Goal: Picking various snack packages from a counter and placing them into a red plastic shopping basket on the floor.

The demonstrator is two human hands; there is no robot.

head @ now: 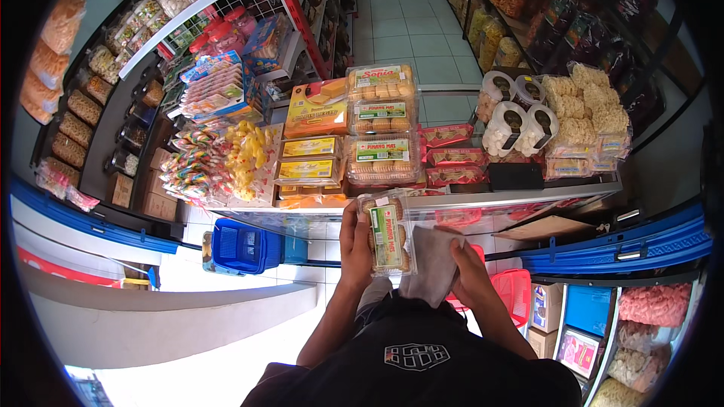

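Observation:
In my left hand (355,246) is a clear plastic box of round baked snacks (389,234), its green and yellow label facing up. My right hand (469,271) grips a grey cloth (431,263), which hangs beside the box's right side. Both hands are in front of a glass display counter (486,199). Just beyond them on the counter stands a stack of similar clear snack boxes (383,158). Left of that stack are yellow boxed cakes (308,169). Several red biscuit packs (455,156) lie to its right, near a black flat object (516,176).
White-lidded jars (506,124) and bagged noodle-like snacks (585,116) crowd the counter's right end. Wrapped lollipops (195,164) and yellow sweets (247,152) fill the left. Below stand a blue plastic basket (240,246) and a red basket (512,294). Stocked shelves (300,17) flank a tiled aisle (404,22).

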